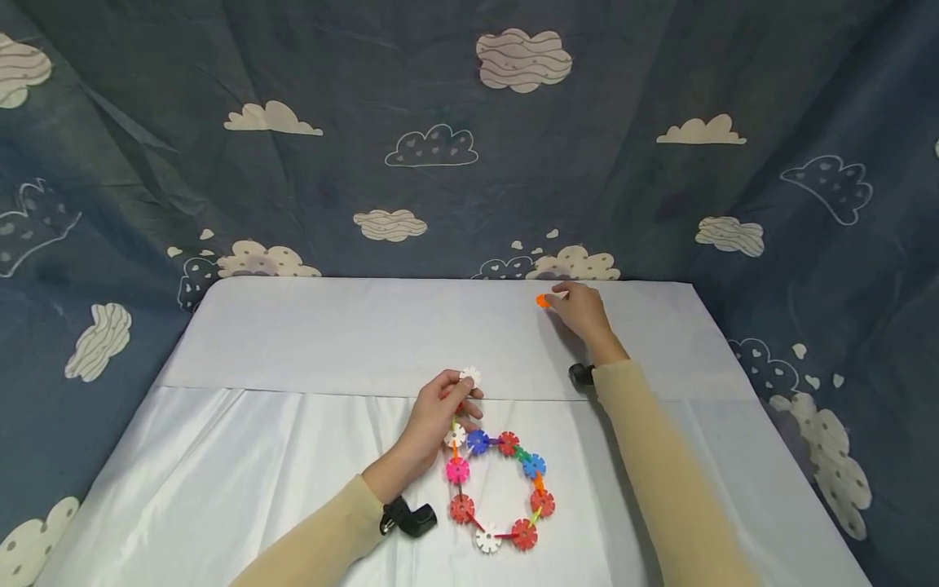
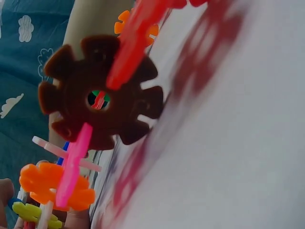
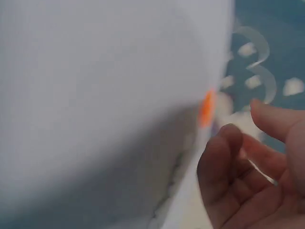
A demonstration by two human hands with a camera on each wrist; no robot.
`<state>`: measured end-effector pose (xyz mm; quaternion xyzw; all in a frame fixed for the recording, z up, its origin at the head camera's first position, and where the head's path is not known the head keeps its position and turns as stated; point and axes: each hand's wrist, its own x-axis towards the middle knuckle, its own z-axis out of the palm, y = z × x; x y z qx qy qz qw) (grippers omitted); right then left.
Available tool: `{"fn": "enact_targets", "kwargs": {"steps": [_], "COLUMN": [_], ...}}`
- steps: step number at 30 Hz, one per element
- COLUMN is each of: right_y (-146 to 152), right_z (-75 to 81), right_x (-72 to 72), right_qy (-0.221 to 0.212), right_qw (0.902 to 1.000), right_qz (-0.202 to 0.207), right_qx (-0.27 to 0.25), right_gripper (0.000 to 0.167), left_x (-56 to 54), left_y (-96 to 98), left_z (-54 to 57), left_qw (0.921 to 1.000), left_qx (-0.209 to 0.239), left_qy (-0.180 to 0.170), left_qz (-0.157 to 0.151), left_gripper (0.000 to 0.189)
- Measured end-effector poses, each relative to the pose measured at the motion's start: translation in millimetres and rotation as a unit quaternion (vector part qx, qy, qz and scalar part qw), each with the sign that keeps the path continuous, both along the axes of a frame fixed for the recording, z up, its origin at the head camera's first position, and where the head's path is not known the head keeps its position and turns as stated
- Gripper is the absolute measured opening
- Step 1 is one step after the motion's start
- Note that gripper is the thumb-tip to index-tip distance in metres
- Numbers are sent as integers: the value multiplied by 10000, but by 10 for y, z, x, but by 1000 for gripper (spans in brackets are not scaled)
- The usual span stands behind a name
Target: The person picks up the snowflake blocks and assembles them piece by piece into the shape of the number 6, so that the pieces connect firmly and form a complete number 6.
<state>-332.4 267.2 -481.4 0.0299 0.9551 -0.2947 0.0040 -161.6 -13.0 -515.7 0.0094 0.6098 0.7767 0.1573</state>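
Interlocking notched plastic discs form a ring-shaped chain (image 1: 543, 503) in red, white, blue and pink on the white cloth. My left hand (image 1: 433, 412) pinches its upper left end, where a white disc (image 1: 471, 377) shows above the fingertips. In the left wrist view a brown disc (image 2: 66, 102) fills the front, with an orange disc (image 2: 45, 186) and the fingers low at the left. My right hand (image 1: 583, 314) reaches to a loose orange disc (image 1: 543, 301) near the table's far edge. In the right wrist view thumb and fingers are apart, the orange disc (image 3: 206, 109) beyond them.
A white cloth (image 1: 308, 342) covers the table, with a seam running across it. A dark cloud-printed curtain (image 1: 440, 98) rises behind and at both sides. Each wrist wears a small black camera, such as the left one (image 1: 411, 519).
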Motion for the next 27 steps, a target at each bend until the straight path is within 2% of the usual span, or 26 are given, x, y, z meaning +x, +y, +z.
{"fn": "enact_targets", "kwargs": {"steps": [2, 5, 7, 9, 12, 14, 16, 19, 22, 24, 27], "right_y": [80, 118, 118, 113, 74, 14, -90, -296, -498, -587, -658], "right_z": [-44, -66, -67, -52, -24, 2, 29, 42, 19, 8, -1], "right_x": [-163, -298, -327, -311, -212, -51, 205, 699, 1087, 1215, 1287], "right_qy": [-313, -572, -648, -677, -688, -629, -547, -305, 162, 508, 812], "right_qw": [9972, 9921, 9917, 9937, 9971, 9973, 9916, 9727, 9578, 9537, 9504], "right_qz": [-178, -303, -468, -536, -280, 211, 799, 1747, 2343, 2555, 2733], "right_qx": [649, 1073, 1011, 710, 140, -319, -854, -1494, -1655, -1504, -1243], "right_gripper": [51, 45, 37, 30, 27, 25, 22, 17, 9, 5, 3], "left_x": [12, 21, 21, 19, 7, 0, -4, -6, -14, -15, -5], "left_y": [11, 36, 47, 48, 38, 28, 20, 11, -1, -5, -8], "left_z": [-9, -9, -2, 7, 14, 15, 18, 16, 7, -1, -24], "left_qw": [10000, 9998, 9997, 9997, 9998, 9999, 9999, 10000, 9999, 9999, 9998], "left_qx": [-18, -16, -17, -34, -62, -52, -41, -56, -88, -75, -76], "left_qy": [14, 88, 154, 195, 186, 143, 92, 45, 18, 21, -11], "left_qz": [-55, -152, -170, -154, -81, -61, -53, -3, 97, 152, 164], "left_gripper": [23, 26, 27, 27, 21, 18, 15, 15, 16, 15, 13]}}
